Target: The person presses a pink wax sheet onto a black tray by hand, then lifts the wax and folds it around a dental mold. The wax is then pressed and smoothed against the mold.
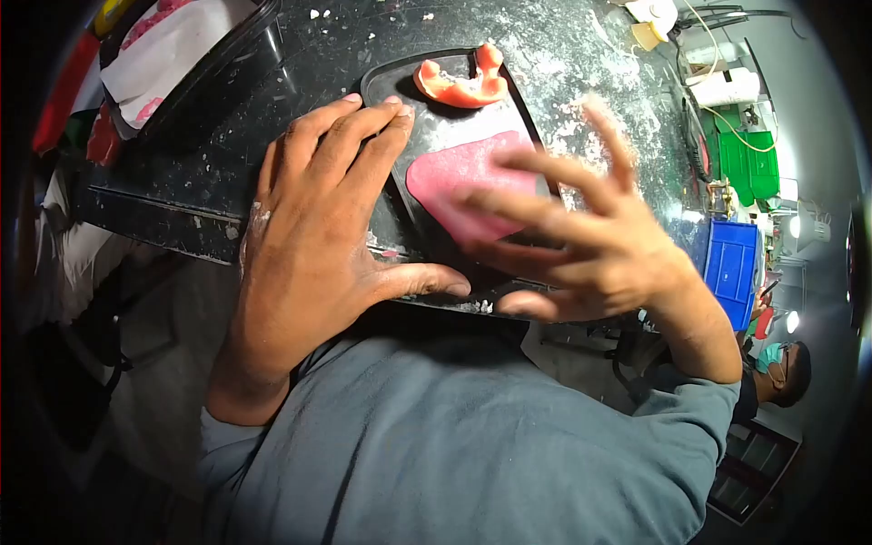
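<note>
A flat pink sheet (463, 177) lies on a black tray (375, 82) dusted with white powder. Behind it on the same tray rests an orange-red horseshoe-shaped piece (461, 89). My left hand (327, 209) is open at the tray's left edge, fingers extended and thumb stretched toward the table's front edge, with nothing held. Over the right part of the pink sheet is my right hand (590, 236), open with fingers spread and blurred by motion. It covers part of the sheet, and whether its fingertips touch the sheet is unclear.
A black container (227, 62) with white paper and pink pieces stands at the upper left. White powder covers the dark table (318, 41). Blue (731, 268) and green (749, 168) bins are at the right, near another person (786, 372) wearing a mask.
</note>
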`<state>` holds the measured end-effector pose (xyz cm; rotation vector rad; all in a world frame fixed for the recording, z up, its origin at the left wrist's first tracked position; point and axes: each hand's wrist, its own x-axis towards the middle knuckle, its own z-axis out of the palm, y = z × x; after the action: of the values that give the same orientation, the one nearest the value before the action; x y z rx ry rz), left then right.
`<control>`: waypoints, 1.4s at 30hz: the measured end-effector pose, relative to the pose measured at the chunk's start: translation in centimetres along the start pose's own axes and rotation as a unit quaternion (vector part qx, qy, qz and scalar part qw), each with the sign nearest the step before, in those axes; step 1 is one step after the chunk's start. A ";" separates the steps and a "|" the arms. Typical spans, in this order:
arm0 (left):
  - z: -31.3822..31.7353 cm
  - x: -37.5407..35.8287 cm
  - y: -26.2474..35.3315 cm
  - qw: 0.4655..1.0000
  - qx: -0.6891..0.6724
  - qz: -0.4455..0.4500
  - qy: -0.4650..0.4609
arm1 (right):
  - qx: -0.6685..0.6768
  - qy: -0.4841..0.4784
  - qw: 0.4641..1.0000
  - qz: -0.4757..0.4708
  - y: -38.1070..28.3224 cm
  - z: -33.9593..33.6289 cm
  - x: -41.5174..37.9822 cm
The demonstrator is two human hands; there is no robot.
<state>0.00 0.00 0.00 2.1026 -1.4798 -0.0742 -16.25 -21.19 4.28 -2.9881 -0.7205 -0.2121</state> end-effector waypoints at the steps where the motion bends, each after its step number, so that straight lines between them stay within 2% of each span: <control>1: -0.1 0.1 0.0 1.000 0.001 0.004 0.005 | -0.012 -0.031 0.999 -0.034 0.0 0.4 -0.1; 3: 0.1 -0.1 0.2 1.000 -0.008 0.003 0.004 | 0.014 -0.014 1.000 -0.006 -0.4 -0.6 0.3; 5: -0.2 -0.3 0.2 1.000 0.002 -0.003 -0.002 | 0.027 0.057 0.997 0.047 -0.6 -1.5 1.0; 6: 0.0 -0.3 0.3 1.000 0.000 -0.004 0.000 | 0.016 0.010 0.999 0.039 -0.6 -1.0 1.0; 7: 0.1 -0.2 0.2 1.000 -0.001 0.001 0.005 | -0.009 -0.026 1.000 -0.012 0.0 0.1 0.6; 11: -0.1 -0.3 0.2 1.000 -0.003 -0.005 0.000 | 0.016 0.035 0.999 0.032 0.0 -1.0 1.5; 12: 0.0 -0.4 0.2 1.000 -0.002 -0.006 0.000 | -0.003 0.011 1.000 0.026 -0.2 -0.3 1.7; 15: 0.0 -0.1 0.1 1.000 0.000 0.004 0.006 | 0.025 0.016 0.999 0.025 0.1 -0.3 1.7; 17: 0.0 -0.2 0.2 1.000 -0.005 -0.001 0.003 | 0.014 0.047 0.998 0.025 0.3 -0.8 1.8; 19: 0.0 -0.2 0.1 1.000 -0.002 0.002 0.004 | 0.021 -0.015 0.999 -0.020 0.4 0.5 1.8; 21: 0.0 -0.1 0.1 1.000 0.000 0.005 0.005 | 0.020 -0.003 1.000 0.000 0.2 0.0 2.1; 23: 0.0 -0.2 0.2 1.000 -0.006 -0.006 0.002 | 0.022 0.052 0.998 0.031 0.3 -0.8 2.2; 24: 0.0 -0.2 0.1 1.000 -0.005 -0.007 0.004 | 0.008 0.024 0.999 0.026 0.3 0.0 2.2; 27: 0.1 -0.1 0.0 1.000 -0.001 0.005 0.009 | 0.009 0.018 1.000 0.021 0.4 0.2 2.2; 29: 0.0 -0.1 0.1 1.000 -0.005 -0.005 0.002 | 0.013 0.063 0.997 0.029 0.8 -0.5 2.2; 30: 0.1 -0.1 0.1 1.000 -0.005 -0.005 0.003 | 0.015 0.049 0.999 0.014 0.7 0.3 2.0; 31: 0.0 -0.1 0.0 1.000 -0.002 0.000 0.005 | -0.002 -0.006 0.999 -0.042 1.0 1.3 1.9; 35: 0.0 0.0 0.1 1.000 -0.003 -0.001 0.004 | 0.033 0.063 0.997 0.034 1.1 -0.9 2.3; 36: 0.0 -0.1 0.1 1.000 -0.002 -0.002 0.005 | 0.017 0.048 0.999 0.014 0.9 0.0 2.2; 37: 0.0 -0.1 0.0 1.000 -0.001 0.002 0.004 | 0.018 -0.011 0.999 -0.034 1.2 1.1 2.0; 41: 0.0 0.0 0.0 1.000 0.000 0.000 0.003 | 0.029 0.063 0.997 0.026 1.3 -0.8 2.6; 42: 0.0 -0.1 0.0 1.000 0.000 -0.002 0.003 | 0.020 0.030 0.999 0.024 1.1 -0.1 2.7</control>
<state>-0.03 0.07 -0.07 2.1039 -1.4727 -0.0675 -13.36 -20.97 4.75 -2.9442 -0.6378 -0.2806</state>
